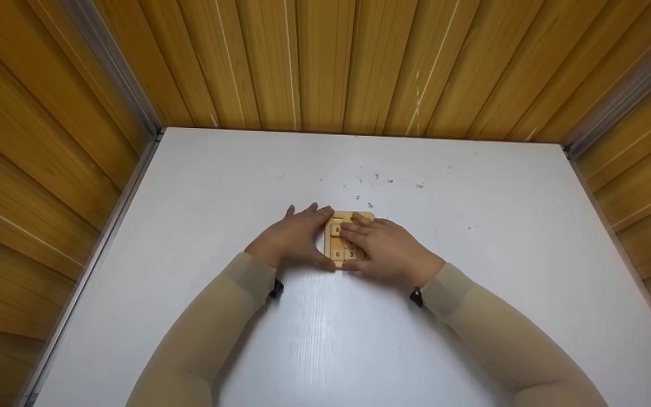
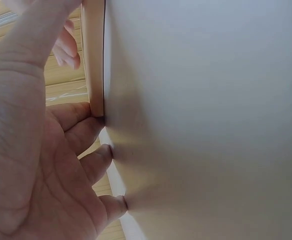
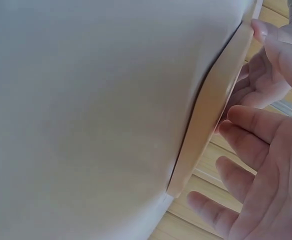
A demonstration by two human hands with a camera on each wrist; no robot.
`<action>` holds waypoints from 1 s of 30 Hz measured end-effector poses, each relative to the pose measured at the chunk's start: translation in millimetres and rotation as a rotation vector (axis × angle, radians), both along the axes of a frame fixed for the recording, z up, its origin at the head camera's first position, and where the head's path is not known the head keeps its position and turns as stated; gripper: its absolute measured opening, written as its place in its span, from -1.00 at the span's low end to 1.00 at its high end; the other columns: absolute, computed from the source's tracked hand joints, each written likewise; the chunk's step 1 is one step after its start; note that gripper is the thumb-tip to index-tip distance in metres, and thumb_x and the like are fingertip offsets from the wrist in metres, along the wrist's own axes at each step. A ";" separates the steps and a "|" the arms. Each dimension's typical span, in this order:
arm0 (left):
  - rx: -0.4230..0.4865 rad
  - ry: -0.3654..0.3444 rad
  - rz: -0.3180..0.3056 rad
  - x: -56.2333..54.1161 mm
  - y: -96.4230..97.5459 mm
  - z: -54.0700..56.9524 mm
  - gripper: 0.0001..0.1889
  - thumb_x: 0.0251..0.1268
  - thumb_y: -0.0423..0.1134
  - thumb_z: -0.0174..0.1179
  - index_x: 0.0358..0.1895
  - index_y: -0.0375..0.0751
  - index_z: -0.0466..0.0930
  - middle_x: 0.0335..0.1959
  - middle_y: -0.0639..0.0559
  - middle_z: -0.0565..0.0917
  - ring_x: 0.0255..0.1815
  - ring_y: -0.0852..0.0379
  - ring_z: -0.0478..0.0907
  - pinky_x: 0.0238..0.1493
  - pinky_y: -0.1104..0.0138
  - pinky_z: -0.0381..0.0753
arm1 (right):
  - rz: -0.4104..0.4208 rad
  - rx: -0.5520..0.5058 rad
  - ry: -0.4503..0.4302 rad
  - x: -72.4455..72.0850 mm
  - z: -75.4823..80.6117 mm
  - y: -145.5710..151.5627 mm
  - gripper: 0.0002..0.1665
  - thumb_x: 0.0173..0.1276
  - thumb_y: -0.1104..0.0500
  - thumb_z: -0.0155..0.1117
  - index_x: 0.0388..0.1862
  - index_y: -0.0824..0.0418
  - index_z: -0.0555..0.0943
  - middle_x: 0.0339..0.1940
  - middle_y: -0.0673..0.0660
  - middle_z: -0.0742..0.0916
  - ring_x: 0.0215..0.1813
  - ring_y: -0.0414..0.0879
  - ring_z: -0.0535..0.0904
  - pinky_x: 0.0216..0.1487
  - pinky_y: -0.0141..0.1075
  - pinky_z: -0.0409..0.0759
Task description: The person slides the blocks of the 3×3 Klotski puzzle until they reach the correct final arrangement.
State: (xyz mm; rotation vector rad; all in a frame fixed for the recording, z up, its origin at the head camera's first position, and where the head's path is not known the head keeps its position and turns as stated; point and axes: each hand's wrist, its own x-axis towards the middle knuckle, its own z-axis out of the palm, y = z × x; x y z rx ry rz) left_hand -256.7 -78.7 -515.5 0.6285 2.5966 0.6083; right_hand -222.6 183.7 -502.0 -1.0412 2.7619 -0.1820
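Observation:
A small wooden number slide puzzle (image 1: 328,244) lies flat on the white table, its square tiles marked with digits. Tiles 6 (image 1: 337,255), 3 (image 1: 351,255) and 8 (image 1: 336,230) can be read; the right hand covers several others. My left hand (image 1: 298,237) holds the puzzle's left side, thumb at the near corner and index finger at the far corner. In the left wrist view, its other fingertips touch the table beside the wooden edge (image 2: 93,60). Over the tiles my right hand (image 1: 390,249) lies with fingers extended, its thumb at the near edge of the frame (image 3: 206,110).
The white table (image 1: 303,350) has dark scuff marks (image 1: 390,181) beyond the puzzle. Yellow wood-plank walls (image 1: 325,68) with grey metal corner posts enclose its back and sides. Both forearms wear light sleeves (image 1: 201,322), with a black strap piece (image 1: 416,297) near each wrist.

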 end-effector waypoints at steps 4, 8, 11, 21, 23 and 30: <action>0.002 0.001 0.008 1.3 0.7 1.4 0.48 -0.06 0.38 0.78 0.90 0.05 0.05 0.92 0.16 0.13 0.98 0.04 -0.10 0.99 -0.16 -0.29 | 0.010 0.003 -0.004 -2.5 -1.0 -1.4 0.02 0.64 -0.52 0.18 0.82 0.04 0.40 0.83 0.02 0.46 0.93 0.10 0.18 0.84 0.25 0.35; 0.000 0.003 0.010 1.7 0.6 2.7 0.48 -0.06 0.36 0.79 0.90 0.05 0.06 0.92 0.14 0.14 0.98 0.03 -0.09 0.98 -0.17 -0.28 | 0.015 0.015 -0.003 -4.2 -2.0 -2.3 0.01 0.65 -0.54 0.16 0.81 0.03 0.42 0.84 0.01 0.45 0.93 0.11 0.18 0.84 0.26 0.36; -0.006 0.003 0.010 1.5 0.7 2.6 0.48 -0.06 0.36 0.79 0.90 0.05 0.05 0.92 0.13 0.13 0.98 0.03 -0.09 0.98 -0.17 -0.27 | 0.020 0.017 0.003 -4.8 -2.8 -2.2 0.01 0.65 -0.54 0.16 0.80 0.04 0.43 0.83 0.02 0.46 0.93 0.11 0.19 0.84 0.25 0.35; -0.006 0.000 0.015 1.6 1.6 3.1 0.49 -0.07 0.36 0.79 0.90 0.05 0.05 0.92 0.12 0.13 0.98 0.02 -0.10 0.98 -0.16 -0.29 | 0.044 0.012 0.033 -1.9 -3.5 -1.8 -0.01 0.67 -0.52 0.15 0.78 0.07 0.46 0.80 0.05 0.51 0.91 0.14 0.22 0.86 0.23 0.33; -0.004 -0.001 0.017 1.8 1.6 3.2 0.49 -0.07 0.36 0.79 0.90 0.04 0.05 0.92 0.12 0.13 0.98 0.02 -0.10 0.98 -0.16 -0.29 | 0.046 0.009 0.033 -0.2 -3.4 -1.3 -0.01 0.67 -0.52 0.16 0.78 0.08 0.46 0.80 0.05 0.50 0.91 0.14 0.22 0.85 0.25 0.34; -0.004 0.002 0.018 1.8 0.7 1.8 0.48 -0.06 0.35 0.79 0.90 0.05 0.05 0.92 0.10 0.13 0.98 0.01 -0.09 0.99 -0.14 -0.30 | 0.059 0.016 0.041 4.8 -4.7 -0.6 -0.03 0.68 -0.49 0.17 0.78 0.07 0.46 0.80 0.03 0.51 0.91 0.13 0.22 0.85 0.25 0.34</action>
